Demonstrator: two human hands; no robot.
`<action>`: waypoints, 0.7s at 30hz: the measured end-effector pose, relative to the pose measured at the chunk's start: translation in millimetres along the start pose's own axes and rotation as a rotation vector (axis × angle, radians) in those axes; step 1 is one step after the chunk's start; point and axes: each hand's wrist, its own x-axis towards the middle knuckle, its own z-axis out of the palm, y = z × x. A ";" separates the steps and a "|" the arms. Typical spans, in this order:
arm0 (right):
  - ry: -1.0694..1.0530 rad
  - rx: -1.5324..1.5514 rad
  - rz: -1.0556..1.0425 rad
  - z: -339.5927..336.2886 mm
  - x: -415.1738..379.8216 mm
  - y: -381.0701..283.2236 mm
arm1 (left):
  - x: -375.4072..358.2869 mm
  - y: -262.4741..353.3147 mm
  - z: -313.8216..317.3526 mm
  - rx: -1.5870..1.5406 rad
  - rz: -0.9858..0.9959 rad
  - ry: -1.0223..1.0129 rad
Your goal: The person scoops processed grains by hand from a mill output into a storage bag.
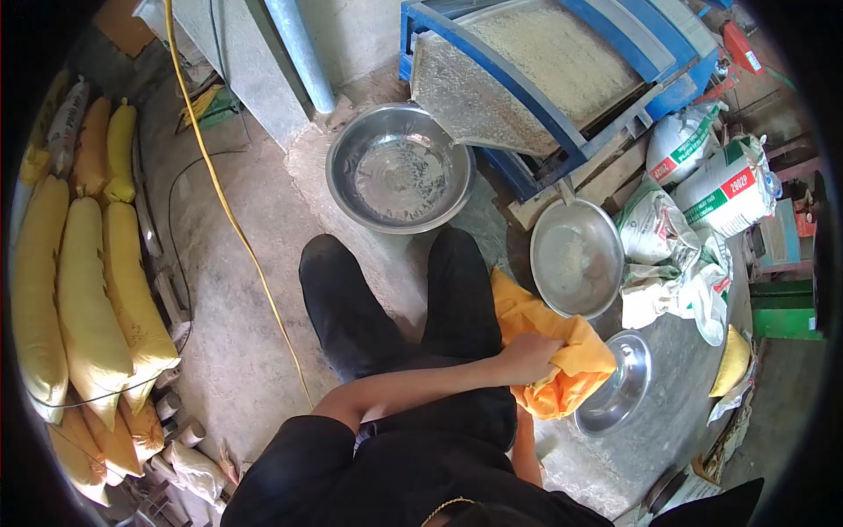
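Note:
An orange-yellow woven sack [580,373] is bunched up at the right side of my lap. My left hand [530,358] reaches across my body, its fingers closed on the sack's gathered edge. Below it, the right forearm comes up towards the sack, and the cloth hides that hand. A shallow metal bowl [645,369] stands on the floor just behind the sack, partly covered by it. Farther forward is a second metal bowl [577,294] with some pale dust inside. In front of my knees sits a large steel basin [351,198] with a thin scatter of grains at its bottom.
A blue-framed machine [518,66] holds a tray of grain, its spout above the basin. White printed sacks [720,193] stand at the right. Full yellow sacks [88,299] line the left. A yellow cable [230,211] crosses the floor.

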 end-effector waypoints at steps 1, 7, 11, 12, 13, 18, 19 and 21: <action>0.015 -0.010 -0.003 -3.9 -3.0 3.7 | 2.3 2.8 2.4 -0.014 0.088 -0.009; 0.151 0.371 0.216 -13.0 -35.7 -57.6 | 8.1 44.2 -3.6 -0.126 0.261 0.052; 0.270 0.358 0.058 13.1 -79.7 -145.4 | 17.5 65.4 -7.2 -0.116 0.303 -0.011; 0.392 0.321 0.050 23.5 -92.5 -168.8 | 19.8 72.7 -2.2 -0.093 0.328 -0.053; 0.416 0.324 0.054 29.4 -103.7 -189.6 | 22.0 80.1 5.2 -0.071 0.356 -0.096; 0.651 0.588 -0.181 28.1 -147.3 -247.4 | 40.3 117.0 57.7 -0.036 0.417 -0.221; 0.668 0.590 -0.186 21.6 -153.1 -252.2 | 46.7 121.8 73.4 -0.038 0.411 -0.263; 0.887 0.147 -0.360 10.7 -166.7 -260.9 | 66.6 120.7 115.1 -0.017 0.520 -0.244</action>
